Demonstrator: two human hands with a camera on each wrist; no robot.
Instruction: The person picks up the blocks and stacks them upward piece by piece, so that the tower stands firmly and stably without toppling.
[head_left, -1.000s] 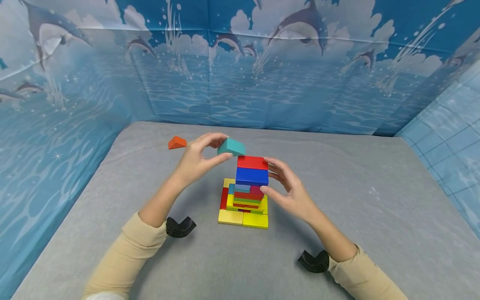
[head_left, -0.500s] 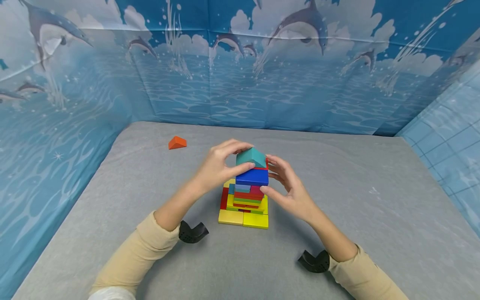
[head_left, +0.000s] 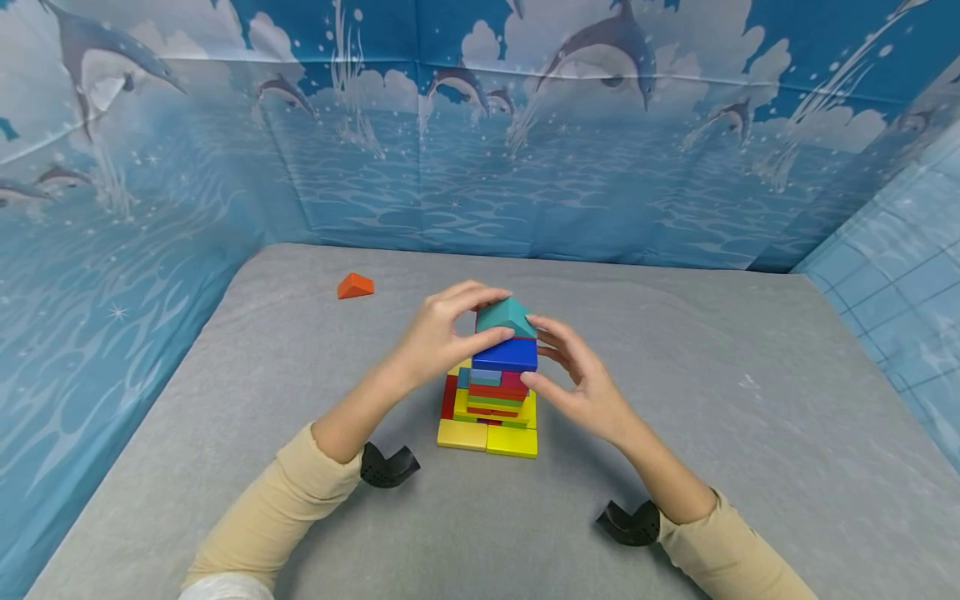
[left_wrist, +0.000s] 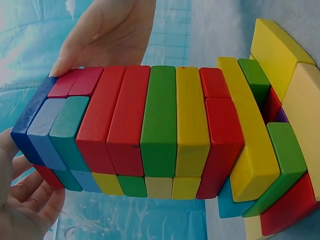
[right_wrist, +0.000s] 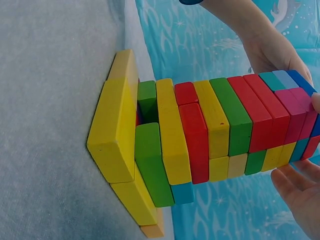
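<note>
A tall tower of coloured wooden blocks (head_left: 497, 390) stands on the grey cloth, on a wider base of yellow, cream and red blocks. On its top lies a teal triangular block (head_left: 504, 315), pinched between the thumb and fingers of my left hand (head_left: 442, 333). My right hand (head_left: 576, 375) holds the tower's upper right side, its thumb at the front by the magenta blocks (right_wrist: 295, 112) and its fingers behind. Just under the teal block, a dark blue block (head_left: 504, 355) shows at the front. In the left wrist view the stacked layers (left_wrist: 160, 120) appear sideways.
An orange triangular block (head_left: 355, 286) lies alone at the back left of the grey cloth (head_left: 735, 400). Blue dolphin-print sheets (head_left: 465, 167) hang behind and at the sides. Black curved wrist pieces (head_left: 388, 467) jut from both sleeves.
My left hand has carried the teal block rightward and down onto the tower's top, over the red block, then shifted it slightly right. My right hand has stayed nearly still at the tower.
</note>
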